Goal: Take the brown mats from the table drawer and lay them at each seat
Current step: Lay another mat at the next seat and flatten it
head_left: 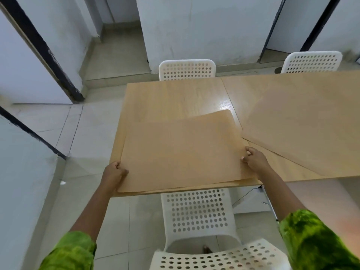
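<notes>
At 8 o'clock the left hand (115,172) is seen with its fingers curled tight on the left edge of a brown mat (181,152). The mat is spread almost flat over the near-left part of the table (175,96), at the centre of the view. Its near edge reaches the table's near edge. Along that edge a thin lip is shown beneath the mat. This may be another sheet, but it cannot be told for sure.

At 6 o'clock a white perforated chair (198,211) is drawn up to the table's near side. At 12 o'clock a far chair (187,70) is set against the far side.

At 4 o'clock the mat's right edge is pinched by the right hand (253,158), its fingers bent over the sheet. At 2 o'clock a second mat (302,123) is laid askew on the table, its corner meeting the held mat's right edge. A third chair (311,61) is placed at 1 o'clock. Green sleeves (315,240) are seen on both forearms.
</notes>
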The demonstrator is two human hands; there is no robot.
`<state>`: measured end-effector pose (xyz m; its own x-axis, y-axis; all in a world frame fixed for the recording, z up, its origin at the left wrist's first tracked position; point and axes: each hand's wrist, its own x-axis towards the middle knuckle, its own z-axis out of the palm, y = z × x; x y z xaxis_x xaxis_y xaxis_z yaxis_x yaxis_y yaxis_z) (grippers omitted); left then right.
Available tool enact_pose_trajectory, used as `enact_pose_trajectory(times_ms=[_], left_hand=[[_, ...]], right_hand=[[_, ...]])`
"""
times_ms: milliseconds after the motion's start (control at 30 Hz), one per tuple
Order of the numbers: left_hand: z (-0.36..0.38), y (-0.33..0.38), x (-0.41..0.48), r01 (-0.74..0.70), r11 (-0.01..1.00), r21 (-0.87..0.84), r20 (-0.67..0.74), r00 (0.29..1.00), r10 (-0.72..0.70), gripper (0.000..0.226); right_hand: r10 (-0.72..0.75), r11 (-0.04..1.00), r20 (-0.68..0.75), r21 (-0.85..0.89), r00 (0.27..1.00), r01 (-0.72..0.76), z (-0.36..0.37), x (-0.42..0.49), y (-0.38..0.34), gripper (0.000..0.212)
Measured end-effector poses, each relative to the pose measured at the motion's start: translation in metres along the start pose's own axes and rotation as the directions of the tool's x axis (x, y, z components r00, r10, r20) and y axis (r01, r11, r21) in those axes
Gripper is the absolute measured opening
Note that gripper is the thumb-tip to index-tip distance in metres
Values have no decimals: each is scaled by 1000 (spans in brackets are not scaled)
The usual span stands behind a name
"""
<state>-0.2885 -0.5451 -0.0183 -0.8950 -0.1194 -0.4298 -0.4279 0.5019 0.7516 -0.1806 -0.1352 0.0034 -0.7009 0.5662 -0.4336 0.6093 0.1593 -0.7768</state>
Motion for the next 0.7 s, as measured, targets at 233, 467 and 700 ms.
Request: enact_pose_trajectory(times_ms=[233,467,700], left_hand=[[8,1,-9,-68,860,505,-68,991,118,39],[7,-2,-6,-91,821,563,-66,986,154,52],[9,-4,-5,-104,770,630,-54,983,176,48]], right_hand=[[-13,946,-87,-324,996,-15,18,-5,9,60],[-52,881,-193,-471,980,-46,28,-14,16,43],[-55,850,-216,-523,975,-68,31,-15,17,42]])
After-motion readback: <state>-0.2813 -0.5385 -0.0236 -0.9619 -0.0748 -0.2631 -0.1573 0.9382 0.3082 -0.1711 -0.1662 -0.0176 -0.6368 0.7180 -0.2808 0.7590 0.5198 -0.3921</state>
